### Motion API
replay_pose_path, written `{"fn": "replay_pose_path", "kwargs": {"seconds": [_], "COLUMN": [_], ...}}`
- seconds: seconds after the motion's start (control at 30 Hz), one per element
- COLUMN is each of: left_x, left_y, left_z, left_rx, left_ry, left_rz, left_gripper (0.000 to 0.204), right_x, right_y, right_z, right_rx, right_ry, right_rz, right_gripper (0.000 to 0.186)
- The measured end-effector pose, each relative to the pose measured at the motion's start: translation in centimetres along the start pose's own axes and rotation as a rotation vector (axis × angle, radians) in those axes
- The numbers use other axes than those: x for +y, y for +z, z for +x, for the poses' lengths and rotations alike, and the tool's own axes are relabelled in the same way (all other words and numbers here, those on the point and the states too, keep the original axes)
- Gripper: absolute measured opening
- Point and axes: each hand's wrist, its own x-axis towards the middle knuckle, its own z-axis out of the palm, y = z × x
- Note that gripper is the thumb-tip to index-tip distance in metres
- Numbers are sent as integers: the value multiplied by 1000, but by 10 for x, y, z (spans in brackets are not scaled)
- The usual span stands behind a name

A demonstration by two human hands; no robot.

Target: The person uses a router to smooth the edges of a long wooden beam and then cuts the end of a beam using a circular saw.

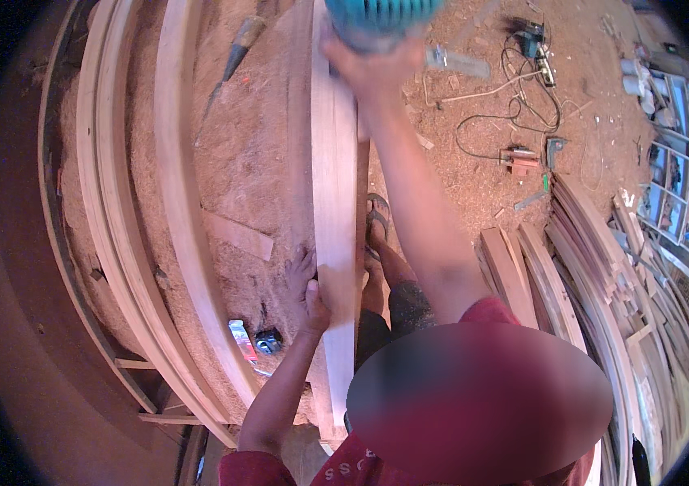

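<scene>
At the top edge my right hand (377,69) is closed round a teal power tool (381,20) with a slotted housing; motion blurs it, and its far part is outside the view. The tool is over the far end of a long, pale wooden beam (334,194), which runs from the top of the view down toward my body. My left hand (309,296) rests against the beam's left side, lower down, with its fingers spread and no tool in it.
Long boards (178,162) lie to the left on a sawdust-covered surface, with a small dark-blue object (268,340) and a wood offcut (239,235). Corded tools (521,160) and cables lie on the right-hand floor. Stacked timber (595,267) stands nearer, and a rack (672,170) beyond.
</scene>
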Motion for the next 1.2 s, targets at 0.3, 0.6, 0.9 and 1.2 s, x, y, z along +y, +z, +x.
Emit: {"fn": "replay_pose_path", "kwargs": {"seconds": [0.3, 0.6, 0.9, 1.2], "left_x": [113, 47, 149, 177], "left_y": [-1, -7, 42, 88], "left_z": [-24, -64, 103, 238], "left_rx": [-136, -328, -256, -35], "left_ry": [267, 163, 322, 603], "left_rz": [599, 651, 658, 559], "left_gripper": [106, 108, 107, 86], "right_x": [30, -29, -97, -177], "right_y": [-66, -265, -279, -276], "right_z": [26, -80, -95, -153], "right_rx": [-175, -153, -210, -193], "right_ry": [401, 897, 756, 747], "right_rz": [96, 26, -17, 39], "right_gripper": [70, 77, 54, 65]}}
